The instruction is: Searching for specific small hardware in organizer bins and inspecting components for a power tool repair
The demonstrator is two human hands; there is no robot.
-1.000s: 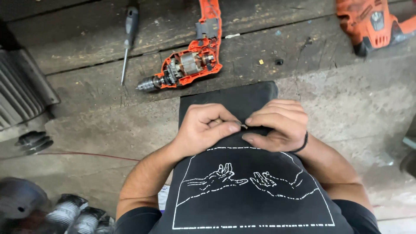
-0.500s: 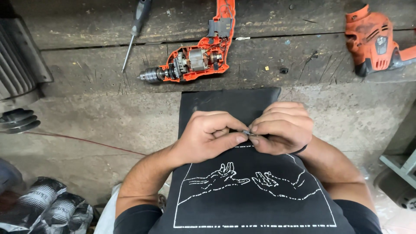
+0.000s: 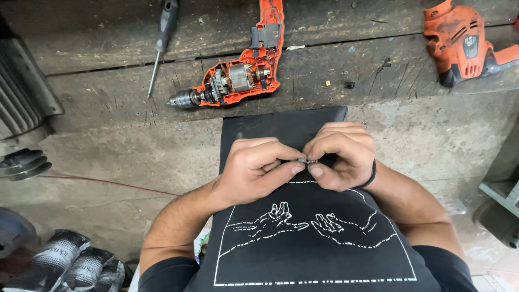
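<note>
My left hand [image 3: 258, 170] and my right hand [image 3: 340, 156] meet over the front of my black shirt [image 3: 303, 238]. Both pinch a small metal part [image 3: 308, 161] between thumbs and fingertips; it is too small to tell what it is. Ahead on the wooden boards lies an opened orange drill [image 3: 232, 78] with its motor and chuck exposed, its cover off. A screwdriver [image 3: 162, 38] with a dark handle lies to its left.
Another orange power tool [image 3: 465, 43] lies at the far right. Small loose bits [image 3: 349, 84] sit on the boards near the drill. A ribbed metal housing [image 3: 21, 103] and pulley [image 3: 24, 165] stand at left; dark wrapped packages [image 3: 75, 265] lie lower left.
The camera has tilted slightly, shifting the view. My hands stay together on the small part, with fingers closing a little tighter around it.
</note>
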